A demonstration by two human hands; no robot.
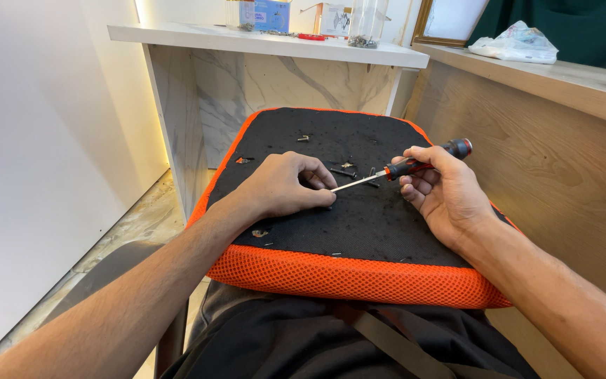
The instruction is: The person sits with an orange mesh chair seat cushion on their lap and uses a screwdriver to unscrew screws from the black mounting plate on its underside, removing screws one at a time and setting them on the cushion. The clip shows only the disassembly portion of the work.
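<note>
While the upturned chair seat [359,231] lies across the person's lap, its orange mesh edge nearest the camera and its black fabric underside facing up, both forearms reach in over it. The left hand [285,188] rests knuckles-up on the black fabric, fingers curled together and pressed down where the tool's tip meets it; whether they pinch a screw there is hidden. The right hand [443,193] grips the screwdriver [401,168], fingers wrapped shut around its red and black handle, the shaft slanting down and left to the left fingertips. To do this well, I judge the shaft should be raised closer to square with the fabric and the tip seated firmly before turning, the left fingers only steadying it. Just beyond lie loose screws [348,168], and farther off a marble-patterned counter [268,42] carries small containers.
</note>
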